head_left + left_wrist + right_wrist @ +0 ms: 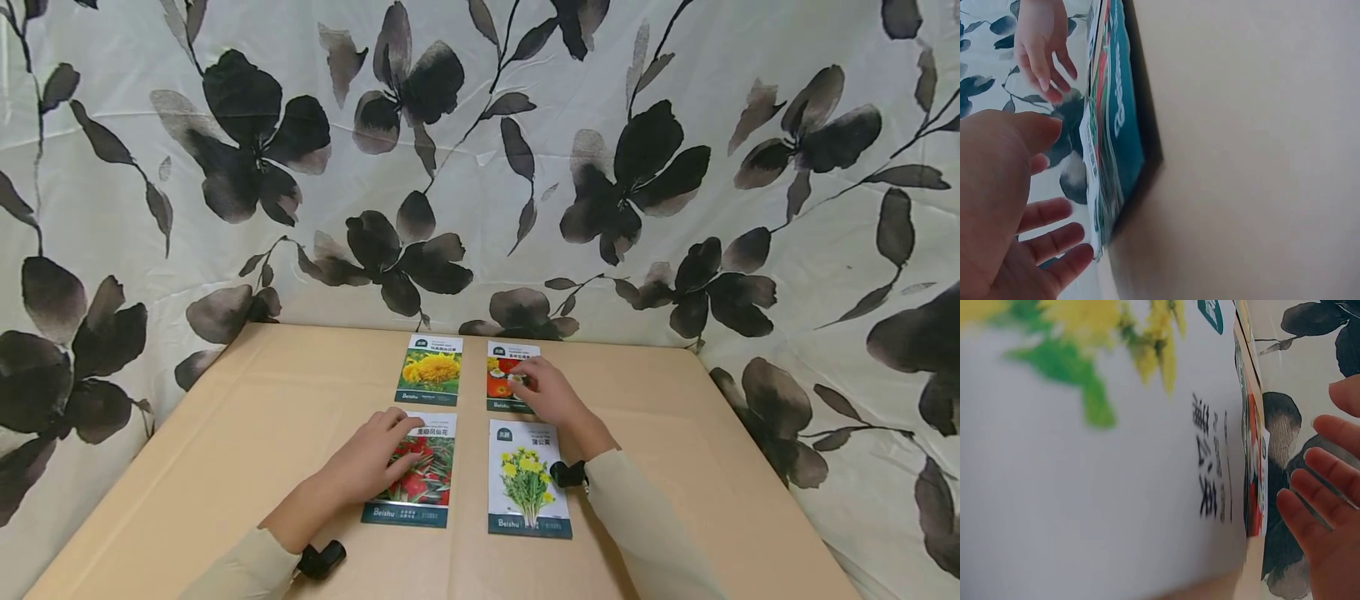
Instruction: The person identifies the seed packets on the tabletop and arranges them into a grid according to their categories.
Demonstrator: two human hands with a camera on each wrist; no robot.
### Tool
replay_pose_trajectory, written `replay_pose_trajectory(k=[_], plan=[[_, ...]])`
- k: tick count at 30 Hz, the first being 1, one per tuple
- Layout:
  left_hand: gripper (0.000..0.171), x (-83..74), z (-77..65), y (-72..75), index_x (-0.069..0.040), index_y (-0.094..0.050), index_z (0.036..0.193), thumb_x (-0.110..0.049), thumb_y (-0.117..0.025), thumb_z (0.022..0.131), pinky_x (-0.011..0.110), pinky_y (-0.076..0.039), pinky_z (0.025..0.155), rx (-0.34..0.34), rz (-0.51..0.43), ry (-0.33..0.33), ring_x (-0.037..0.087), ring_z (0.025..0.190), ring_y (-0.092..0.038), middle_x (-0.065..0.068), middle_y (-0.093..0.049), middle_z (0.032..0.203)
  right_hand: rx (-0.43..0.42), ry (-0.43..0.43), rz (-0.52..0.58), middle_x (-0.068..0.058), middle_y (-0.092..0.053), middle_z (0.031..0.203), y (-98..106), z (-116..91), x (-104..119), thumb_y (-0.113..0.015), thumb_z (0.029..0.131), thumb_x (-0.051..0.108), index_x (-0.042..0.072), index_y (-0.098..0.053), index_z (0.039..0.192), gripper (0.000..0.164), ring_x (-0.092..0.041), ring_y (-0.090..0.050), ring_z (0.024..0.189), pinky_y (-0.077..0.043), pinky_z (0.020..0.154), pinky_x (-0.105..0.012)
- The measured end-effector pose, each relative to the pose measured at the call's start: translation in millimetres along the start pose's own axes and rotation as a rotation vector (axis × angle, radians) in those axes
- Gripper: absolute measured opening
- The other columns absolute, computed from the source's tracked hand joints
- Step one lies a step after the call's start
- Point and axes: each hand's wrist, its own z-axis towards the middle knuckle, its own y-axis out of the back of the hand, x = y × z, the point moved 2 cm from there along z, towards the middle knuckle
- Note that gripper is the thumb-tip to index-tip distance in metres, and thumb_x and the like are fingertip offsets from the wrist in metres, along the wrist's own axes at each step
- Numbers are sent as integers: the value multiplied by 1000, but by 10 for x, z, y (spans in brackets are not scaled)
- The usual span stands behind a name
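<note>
My left hand is over the packet with red flowers, its fingers loosely spread. The left wrist view shows gaps between those fingers, with the packet's teal edge beside them. Farther right, my right hand hovers about the packet with red and orange flowers, covering its right side in the head view. In the right wrist view its fingers are apart and hold nothing. Below that hand lies a white packet with yellow flowers, which fills much of the right wrist view.
A packet with a yellow bloom lies at the back left, above the red-flower one. The packets form two columns on a tan table. Behind the table's far edge hangs a white cloth with dark flowers.
</note>
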Motion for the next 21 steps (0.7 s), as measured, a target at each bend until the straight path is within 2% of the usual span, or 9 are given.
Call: replay_pose_trajectory(k=[5,10,14,21], plan=[[57,154,17,49,-17,-56,145,-37,-74,94,48,-50,103,-52,16,18,26,123,-52,8,-56,135,-36,12,22,-7,-61,131,79,-99,-63,-68,100,26,9,-71,126,31,-29,-59,123,-49,107,-50],[54,443,22,171,-13,-55,145,-34,-70,97,55,-46,106,-122,44,34,33,127,-52,13,-56,137,-47,7,104,-7,-61,128,158,-215,-156,-68,100,21,6,-72,123,27,-27,-61,118,-56,98,-45],[50,669,22,319,-9,-56,142,-30,-68,99,57,-45,107,-158,81,40,37,125,-53,17,-57,134,-93,0,116,-6,-63,127,281,-335,-258,-67,101,21,6,-73,119,24,-27,-62,118,-58,95,-45],[47,965,33,651,-6,-56,140,-23,-67,98,63,-41,106,-183,124,64,43,127,-50,21,-56,133,-159,-55,42,-7,-64,124,599,-547,-508,-64,103,23,6,-73,118,25,-28,-61,115,-56,95,-48]])
